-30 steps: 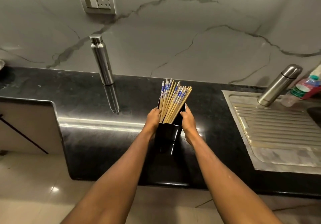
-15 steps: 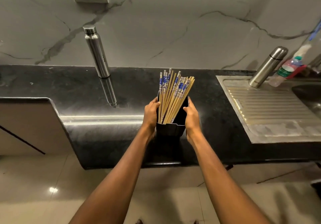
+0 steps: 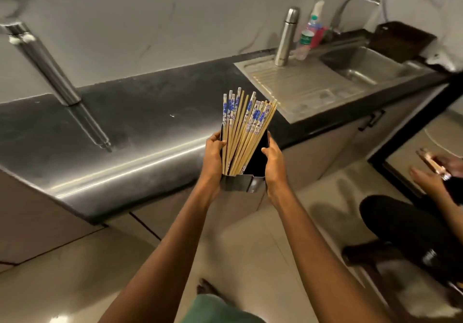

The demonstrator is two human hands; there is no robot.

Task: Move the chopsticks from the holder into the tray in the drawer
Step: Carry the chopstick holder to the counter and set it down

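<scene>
Dark worktop (image 3: 140,127) runs behind. Left hand (image 3: 213,157) and right hand (image 3: 274,164) clasp the holder (image 3: 241,183) between them, chopsticks (image 3: 244,132) fanning above.

Dark holder (image 3: 241,183) tilted, off counter; blue-patterned wooden chopsticks (image 3: 244,132) fanned inside.

The room was dim and warm-toned, with a long streak of glare along the counter (image 3: 130,162) edge and soft reflections on the floor (image 3: 253,242). Wide-angle distortion bent the edges, and motion blur smeared the bottle (image 3: 42,64) at left.
</scene>
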